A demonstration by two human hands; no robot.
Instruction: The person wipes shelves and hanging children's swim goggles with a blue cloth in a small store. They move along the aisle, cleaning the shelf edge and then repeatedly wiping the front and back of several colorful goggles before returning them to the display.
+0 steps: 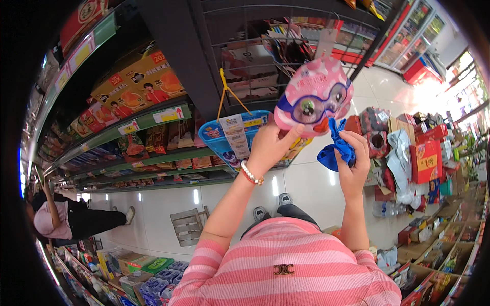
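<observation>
A pink package with a blue goggle-shaped print and clear windows (312, 99) is gripped at its lower left edge by my left hand (270, 147), which wears a beaded bracelet. My right hand (353, 158) pinches a crumpled blue cloth (337, 149) just below and right of the package. Behind my left hand, a light-blue plastic basket (214, 134) hangs by a yellow tie from a black wire rack (249, 44). A strip of small packets (235, 135) hangs over the basket's front.
Stocked store shelves (153, 121) run along the left. A folding wooden stool (188, 226) stands on the tiled floor. Another person (57, 220) is at the far left. Boxes and bags, among them a red gift box (426, 161), are piled at right.
</observation>
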